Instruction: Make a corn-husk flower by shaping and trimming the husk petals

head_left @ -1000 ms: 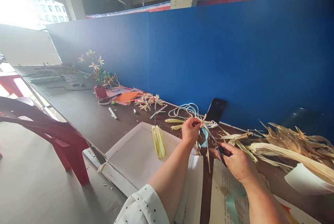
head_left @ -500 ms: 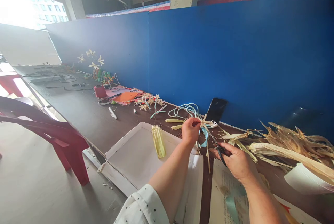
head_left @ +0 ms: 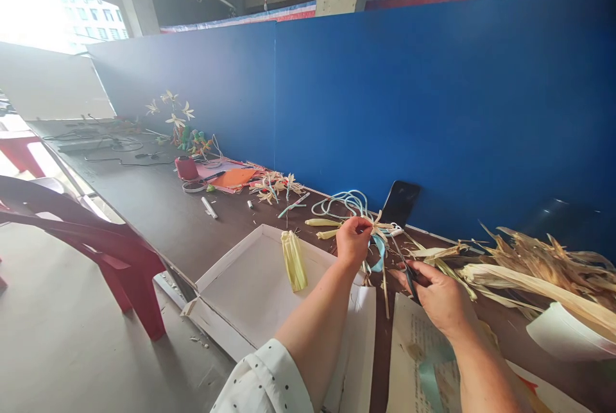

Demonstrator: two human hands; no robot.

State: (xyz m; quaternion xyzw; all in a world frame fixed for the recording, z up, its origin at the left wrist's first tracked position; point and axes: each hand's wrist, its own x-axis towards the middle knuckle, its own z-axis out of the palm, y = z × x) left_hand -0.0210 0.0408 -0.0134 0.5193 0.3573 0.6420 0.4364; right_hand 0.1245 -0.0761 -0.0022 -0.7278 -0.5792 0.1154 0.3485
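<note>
Between the pinched fingers of my left hand (head_left: pixel 355 240) is a pale corn husk flower (head_left: pixel 381 226), its narrow petals spreading to the right. My right hand (head_left: pixel 436 291) grips dark-handled scissors (head_left: pixel 410 279), whose blades point up and left toward the flower. Whether the blades touch it I cannot tell. A light blue ribbon loop (head_left: pixel 378 252) lies just beneath the flower. Left of my left hand, a yellow-green folded husk piece (head_left: pixel 293 262) rests over the rim of a white box lid (head_left: pixel 240 297).
A black phone (head_left: pixel 402 202) leans against the blue partition (head_left: pixel 433 105). Dry husks (head_left: pixel 539 259) and a white bowl (head_left: pixel 570 333) are at the right. Finished husk flowers (head_left: pixel 272 187), orange paper (head_left: pixel 234 177) and a red thread spool (head_left: pixel 186 168) sit farther left. A red chair (head_left: pixel 120 259) stands beside the table.
The scissor blades have shifted slightly at the flower, and my right hand has moved a little. My left hand keeps its pinch; the view has shifted slightly.
</note>
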